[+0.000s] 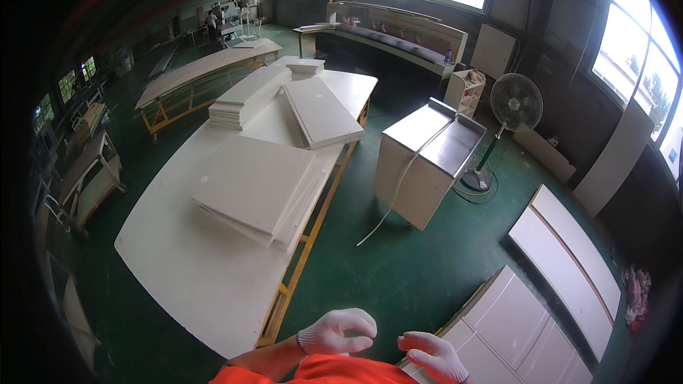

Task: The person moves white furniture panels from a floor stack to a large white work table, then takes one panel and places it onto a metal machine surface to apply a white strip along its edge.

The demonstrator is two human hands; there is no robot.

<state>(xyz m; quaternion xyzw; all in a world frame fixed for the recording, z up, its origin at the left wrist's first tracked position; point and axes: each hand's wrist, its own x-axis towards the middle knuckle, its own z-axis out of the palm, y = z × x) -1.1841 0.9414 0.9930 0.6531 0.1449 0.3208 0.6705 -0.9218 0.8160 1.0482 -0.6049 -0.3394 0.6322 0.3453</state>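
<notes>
Both my hands wear white knit gloves and hang in front of my orange clothing at the lower edge. My left hand (339,331) is half curled with the fingers apart from the thumb, and nothing shows in it. Slightly lower, my right hand (434,357) points its loosely bent fingers toward the left one, also holding nothing. A gap separates the two hands. Nearest the left hand is the corner of a large white-topped work table (188,281) on a yellow frame. On it lie a stack of square white panels (256,179), a longer white panel pile (324,110) and taller panel stacks (245,99).
Beside my right hand, flat white panels (509,323) lie low, with long boards (569,263) beyond. A metal-topped cabinet (420,163) with a hanging pale strip stands right of the table, near a pedestal fan (516,103). Another long table (206,71) and a distant person (211,23) are farther back.
</notes>
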